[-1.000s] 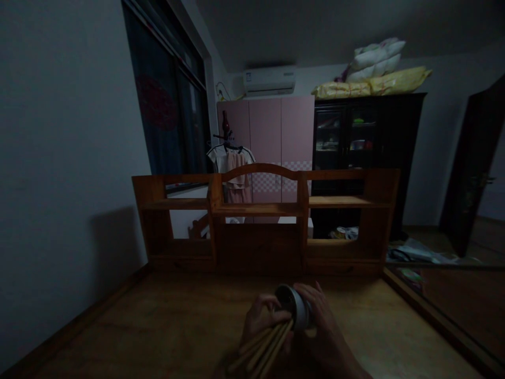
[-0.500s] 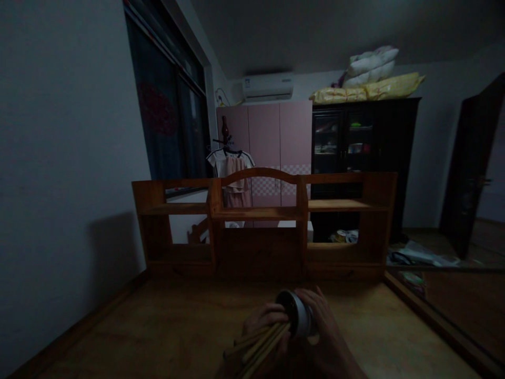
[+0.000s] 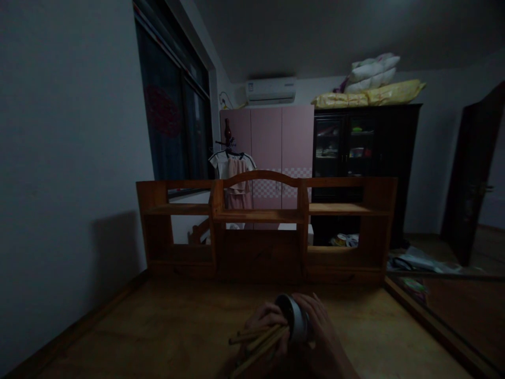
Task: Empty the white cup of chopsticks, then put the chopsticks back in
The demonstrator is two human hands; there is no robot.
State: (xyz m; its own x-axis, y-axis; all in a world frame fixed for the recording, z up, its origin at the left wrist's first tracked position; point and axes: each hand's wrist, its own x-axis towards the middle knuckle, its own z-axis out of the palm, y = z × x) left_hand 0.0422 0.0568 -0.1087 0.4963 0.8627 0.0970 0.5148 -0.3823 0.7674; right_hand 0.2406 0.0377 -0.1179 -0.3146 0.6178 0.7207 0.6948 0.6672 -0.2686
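Low over the front middle of the wooden surface, my left hand (image 3: 267,316) is closed around a bundle of wooden chopsticks (image 3: 263,343). Their near ends fan out toward the lower left, while the far ends point at the mouth of a round metal cup (image 3: 300,323). The cup lies tilted on its side, its dark opening facing left. My right hand (image 3: 322,329) wraps the cup from the right, fingers over its top. Dim light hides whether the chopstick tips are inside the cup. The fingertips of my left hand are at the cup's rim.
A wooden shelf unit (image 3: 258,216) with open compartments stands along the back of the wooden tabletop (image 3: 165,321). A wall (image 3: 71,184) rises at the left, and a raised wooden edge (image 3: 430,321) runs along the right. Wardrobes stand farther back.
The view has tipped slightly, so the room sits a little lower. The chopsticks have shifted slightly in my left hand, near ends a little higher. Both hands keep their holds.
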